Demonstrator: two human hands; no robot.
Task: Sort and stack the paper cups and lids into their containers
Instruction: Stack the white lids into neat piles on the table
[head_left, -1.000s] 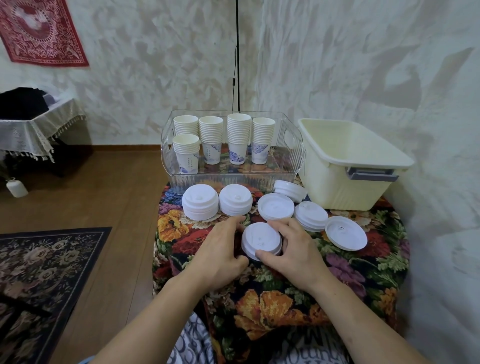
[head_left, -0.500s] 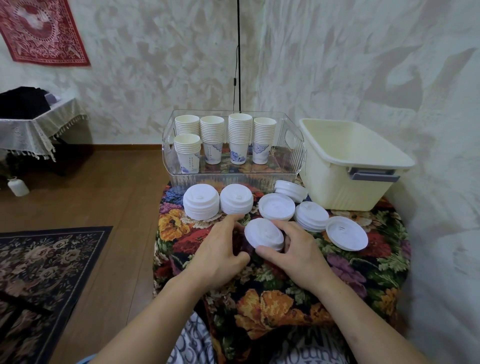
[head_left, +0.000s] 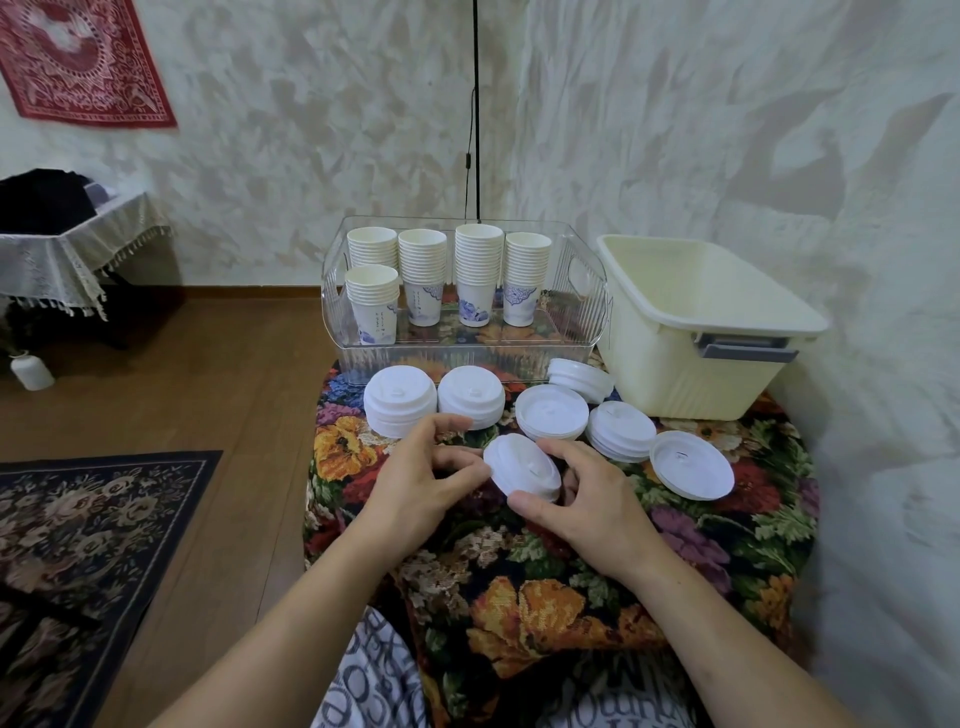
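A small stack of white lids (head_left: 522, 466) is held tilted just above the floral tablecloth, between my left hand (head_left: 421, 483) and my right hand (head_left: 587, 499). Both hands grip its rim, left fingertips on the left edge, right thumb under the near edge. Behind it lie several more lid stacks (head_left: 400, 405) and a single upturned lid (head_left: 691, 465). The clear bin (head_left: 337, 291) at the back holds several stacks of paper cups (head_left: 478, 270). The cream tub (head_left: 706, 358) at the right looks empty.
The small table is covered by a flowered cloth (head_left: 545, 597) and stands against a wall on the right. Wooden floor and a dark rug (head_left: 78, 519) lie to the left. A black cord (head_left: 475, 130) hangs behind the clear bin.
The lid stack between my hands has come up off the cloth and tipped, its far edge raised. Both hands rose slightly with it.
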